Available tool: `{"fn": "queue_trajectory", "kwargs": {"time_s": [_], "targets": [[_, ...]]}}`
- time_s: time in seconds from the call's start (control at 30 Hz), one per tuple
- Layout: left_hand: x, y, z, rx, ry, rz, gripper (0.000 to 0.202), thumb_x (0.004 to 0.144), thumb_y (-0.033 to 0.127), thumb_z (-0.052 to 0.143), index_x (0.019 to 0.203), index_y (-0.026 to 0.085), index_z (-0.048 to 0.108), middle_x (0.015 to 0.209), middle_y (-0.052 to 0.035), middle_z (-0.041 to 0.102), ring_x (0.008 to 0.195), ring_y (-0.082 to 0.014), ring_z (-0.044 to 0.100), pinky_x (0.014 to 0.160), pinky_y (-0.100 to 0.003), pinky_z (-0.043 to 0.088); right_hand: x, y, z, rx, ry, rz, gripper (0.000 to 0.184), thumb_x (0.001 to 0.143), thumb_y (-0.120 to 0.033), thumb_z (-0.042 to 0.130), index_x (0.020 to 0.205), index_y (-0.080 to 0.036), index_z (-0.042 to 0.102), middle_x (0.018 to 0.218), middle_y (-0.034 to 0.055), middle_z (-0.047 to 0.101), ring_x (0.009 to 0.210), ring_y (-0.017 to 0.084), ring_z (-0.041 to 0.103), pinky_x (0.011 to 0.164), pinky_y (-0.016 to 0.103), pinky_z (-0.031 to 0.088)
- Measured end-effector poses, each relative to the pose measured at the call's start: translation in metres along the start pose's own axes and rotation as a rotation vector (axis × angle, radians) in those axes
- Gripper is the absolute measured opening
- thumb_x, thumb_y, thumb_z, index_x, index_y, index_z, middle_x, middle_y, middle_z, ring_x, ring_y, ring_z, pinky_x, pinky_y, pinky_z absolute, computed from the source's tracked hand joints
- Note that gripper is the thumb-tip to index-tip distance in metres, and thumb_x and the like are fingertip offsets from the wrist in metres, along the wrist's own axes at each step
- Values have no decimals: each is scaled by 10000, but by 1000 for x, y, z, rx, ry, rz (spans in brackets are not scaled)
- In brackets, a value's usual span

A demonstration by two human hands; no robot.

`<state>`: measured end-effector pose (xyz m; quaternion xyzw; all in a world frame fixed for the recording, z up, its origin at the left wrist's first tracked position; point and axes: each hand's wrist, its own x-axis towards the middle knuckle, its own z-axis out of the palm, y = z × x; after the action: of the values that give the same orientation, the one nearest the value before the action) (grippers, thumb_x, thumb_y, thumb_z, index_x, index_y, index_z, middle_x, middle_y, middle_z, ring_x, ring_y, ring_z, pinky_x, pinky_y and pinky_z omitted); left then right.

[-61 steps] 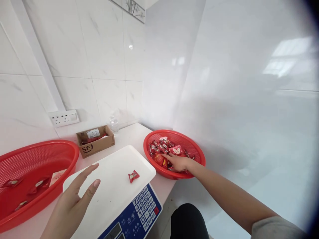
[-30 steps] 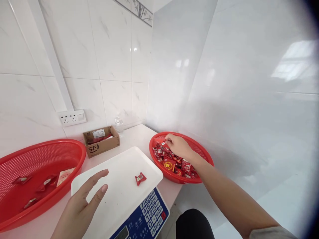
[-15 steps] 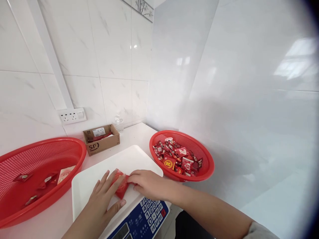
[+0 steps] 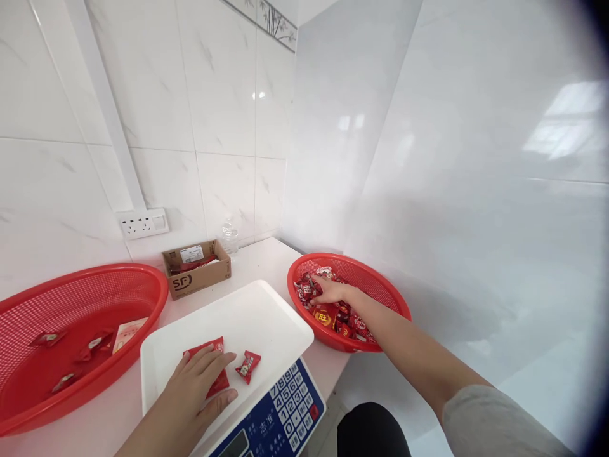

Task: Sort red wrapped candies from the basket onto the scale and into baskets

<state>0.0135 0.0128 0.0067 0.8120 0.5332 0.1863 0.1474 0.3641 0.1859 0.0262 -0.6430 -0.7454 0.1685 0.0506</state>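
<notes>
My left hand lies with fingers spread over a flat red packet on the white tray of a weighing scale. Part of that packet is hidden under the palm. Just right of it, a small red wrapped candy rests on the tray by itself. My right hand reaches into the right-hand red basket, thumb and fingers apart over the wrapped candies. Some of its fingers are hidden, and whether they touch a candy I cannot tell.
Another red basket stands at left with several wrapped pieces inside. Behind the tray are a cardboard box and a clear plastic bottle. The scale's blue keypad faces me. Tiled walls close off the back and right.
My right hand has left the red packet on the tray and moved right into the basket. The packet now lies flatter and further left, with a candy showing separately beside it.
</notes>
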Motion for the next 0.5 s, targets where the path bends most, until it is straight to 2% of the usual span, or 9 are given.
{"fn": "queue_trajectory", "kwargs": {"time_s": [0.07, 0.13, 0.23, 0.33, 0.5], "targets": [[0, 1, -1, -9, -20, -3, 412, 879, 445, 445, 1254, 302, 539, 1296, -40, 553, 1244, -285, 442, 1063, -524, 299, 8, 9, 12, -29, -26, 94, 806, 669, -396, 744, 1362, -192, 388, 1432, 165, 345, 1231, 346, 419, 974, 519, 372], [0, 1, -2, -11, -55, -17, 423, 882, 443, 438, 1278, 315, 513, 1323, -34, 529, 1271, -288, 410, 1062, -535, 294, 14, 12, 24, -48, 0, 148, 586, 798, -374, 632, 1320, -205, 425, 1395, 127, 391, 1194, 302, 454, 952, 535, 388], [1, 3, -5, -7, -104, -45, 443, 883, 446, 427, 1307, 327, 478, 1365, -23, 487, 1300, -291, 368, 1059, -543, 295, 20, 15, 32, -51, 91, 157, 383, 879, -329, 531, 1238, -201, 490, 1298, 92, 480, 1102, 236, 518, 909, 475, 440], [0, 5, -8, -6, -129, -53, 456, 882, 421, 429, 1324, 312, 461, 1387, -24, 460, 1310, -287, 354, 1060, -535, 299, 24, 23, 26, -12, 186, 144, 326, 878, -329, 534, 1169, -181, 534, 1205, 82, 544, 1021, 207, 560, 855, 430, 476], [-1, 7, -9, -25, -50, -12, 427, 877, 390, 455, 1294, 308, 498, 1341, -24, 514, 1273, -269, 413, 1077, -518, 275, 19, 37, 3, 112, 324, 150, 285, 883, -342, 526, 1101, -163, 565, 1108, 69, 591, 939, 178, 589, 805, 392, 498]]}}
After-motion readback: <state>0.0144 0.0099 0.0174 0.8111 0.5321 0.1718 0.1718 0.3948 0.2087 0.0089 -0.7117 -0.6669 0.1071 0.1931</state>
